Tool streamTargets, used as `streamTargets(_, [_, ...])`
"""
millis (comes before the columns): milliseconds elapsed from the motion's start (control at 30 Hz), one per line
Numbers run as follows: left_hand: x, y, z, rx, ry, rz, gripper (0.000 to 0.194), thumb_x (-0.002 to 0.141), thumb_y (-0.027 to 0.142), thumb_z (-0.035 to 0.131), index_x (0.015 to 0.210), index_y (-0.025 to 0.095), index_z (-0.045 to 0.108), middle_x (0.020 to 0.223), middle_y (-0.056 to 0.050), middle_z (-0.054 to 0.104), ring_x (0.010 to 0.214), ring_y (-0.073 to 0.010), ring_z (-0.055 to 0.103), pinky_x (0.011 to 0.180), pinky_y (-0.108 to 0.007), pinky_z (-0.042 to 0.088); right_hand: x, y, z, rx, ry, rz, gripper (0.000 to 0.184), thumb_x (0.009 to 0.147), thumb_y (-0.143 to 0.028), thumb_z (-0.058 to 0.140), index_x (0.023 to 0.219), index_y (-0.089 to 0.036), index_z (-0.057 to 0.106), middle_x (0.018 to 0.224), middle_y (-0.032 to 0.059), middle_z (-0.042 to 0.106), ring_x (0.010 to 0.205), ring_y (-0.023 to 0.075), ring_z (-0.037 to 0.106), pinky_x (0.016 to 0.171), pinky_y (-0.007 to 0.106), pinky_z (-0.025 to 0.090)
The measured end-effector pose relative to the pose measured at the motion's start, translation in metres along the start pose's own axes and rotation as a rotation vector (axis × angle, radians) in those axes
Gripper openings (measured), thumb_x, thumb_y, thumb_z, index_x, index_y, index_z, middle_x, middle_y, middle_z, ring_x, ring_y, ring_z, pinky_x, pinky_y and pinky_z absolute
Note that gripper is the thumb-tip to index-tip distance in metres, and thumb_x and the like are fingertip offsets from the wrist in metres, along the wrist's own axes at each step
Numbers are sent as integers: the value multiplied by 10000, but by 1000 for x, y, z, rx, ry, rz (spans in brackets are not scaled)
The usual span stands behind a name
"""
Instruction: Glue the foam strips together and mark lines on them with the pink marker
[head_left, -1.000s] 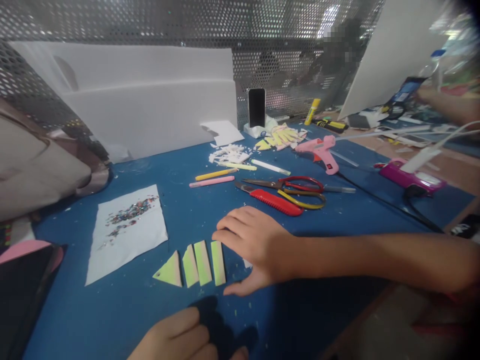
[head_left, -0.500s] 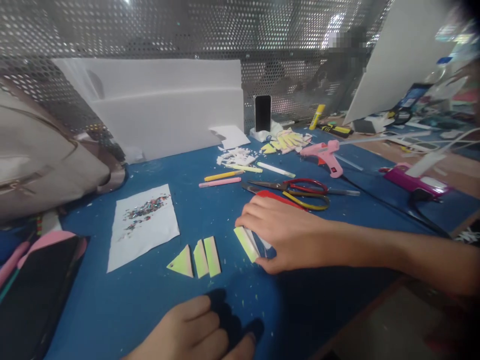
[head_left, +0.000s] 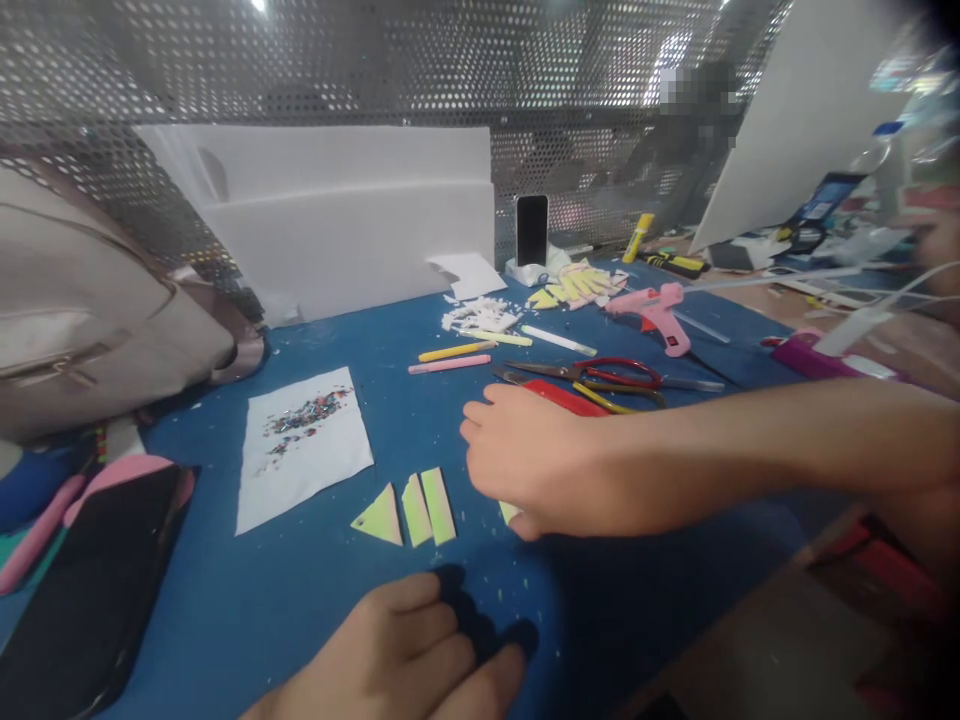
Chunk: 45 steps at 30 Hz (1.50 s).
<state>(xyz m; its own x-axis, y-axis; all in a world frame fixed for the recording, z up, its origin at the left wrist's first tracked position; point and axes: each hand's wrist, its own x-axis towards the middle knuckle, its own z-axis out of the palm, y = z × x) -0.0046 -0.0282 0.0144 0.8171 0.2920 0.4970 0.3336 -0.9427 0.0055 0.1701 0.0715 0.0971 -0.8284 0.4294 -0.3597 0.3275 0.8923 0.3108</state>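
Blue tabletop (head_left: 315,570) stretched beneath both separated hands. White paper (head_left: 300,490) lay beyond and left of the curled left hand (head_left: 412,650), its grip unclear. Three green pieces (head_left: 417,512) sat between the hands; the right hand (head_left: 540,460) mostly covered a smaller-looking green bit (head_left: 507,511), hold indeterminable.

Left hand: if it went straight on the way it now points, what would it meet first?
The left hand would probably meet the right hand, near its thumb, or the green piece there; heights are unclear.
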Motion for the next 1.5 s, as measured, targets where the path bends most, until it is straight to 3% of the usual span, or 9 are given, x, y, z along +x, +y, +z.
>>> streamTargets(133, [1, -1, 0, -34, -1, 17, 259, 981, 78, 405, 1056, 99, 652, 599, 15, 613, 497, -139, 563, 602, -329, 540, 22, -9, 0, -12, 1, 11, 433, 501, -522, 897, 538, -223, 586, 629, 74, 581, 673, 239, 536, 553, 353, 388])
streamTargets(400, [4, -3, 3, -38, 57, 24, 232, 974, 81, 404, 996, 98, 634, 532, 29, 558, 426, -131, 468, 456, -297, 402, 18, -8, -13, 66, -52, 22, 398, 824, -555, 701, 812, -157, 696, 878, 112, 669, 831, 259, 589, 563, 321, 355])
streamTargets(567, [5, -3, 5, -55, 49, 32, 242, 979, 81, 391, 1002, 92, 632, 539, 24, 569, 430, -136, 484, 459, -296, 406, -1, 4, 10, 177, 116, 20, 612, 760, -649, 708, 1015, -94, 664, 934, 109, 634, 839, 252, 569, 547, 310, 345])
streamTargets(733, [5, -3, 3, -43, 45, 37, 268, 987, 88, 366, 1017, 90, 632, 548, 19, 576, 428, -134, 478, 457, -299, 388, -14, 10, 43, 293, 244, 38, 610, 769, -599, 725, 1122, -112, 621, 1102, 111, 611, 970, 270, 548, 687, 356, 435])
streamTargets(833, [4, -2, 3, -47, 28, 42, 286, 998, 99, 348, 1045, 83, 629, 562, 17, 578, 439, -135, 483, 467, -304, 401, -15, 10, 49, 336, 274, 65, 601, 775, -599, 719, 1116, -113, 621, 1102, 115, 611, 973, 273, 544, 735, 380, 457])
streamTargets(1000, [2, -1, 3, -51, 15, 15, 293, 1013, 138, 342, 1061, 97, 628, 566, 19, 578, 455, -131, 501, 499, -295, 442, 2, 0, 52, 385, 448, 12, 741, 799, -663, 648, 1254, -85, 556, 1168, 143, 588, 1026, 284, 519, 790, 399, 474])
streamTargets(1167, [3, -2, 1, -41, 16, 6, 282, 1008, 119, 355, 1079, 92, 626, 585, 15, 601, 488, -130, 544, 536, -293, 478, 18, -7, 56, 450, 460, -15, 625, 798, -599, 672, 1193, -124, 575, 1131, 115, 587, 983, 262, 516, 727, 379, 471])
streamTargets(1300, [3, -3, 2, -32, 35, 27, 269, 993, 98, 371, 1054, 89, 633, 567, 16, 590, 463, -133, 518, 486, -295, 433, 12, -3, 49, 445, 427, 7, 394, 821, -413, 670, 1080, -130, 579, 1048, 99, 605, 936, 246, 513, 719, 367, 458])
streamTargets(1500, [3, -3, 4, -44, 43, 30, 282, 1006, 124, 351, 1049, 92, 629, 559, 17, 580, 447, -132, 479, 479, -299, 398, 12, 3, 40, 419, 338, -14, 568, 783, -462, 731, 1189, -106, 552, 1123, 126, 580, 1012, 278, 504, 754, 393, 478])
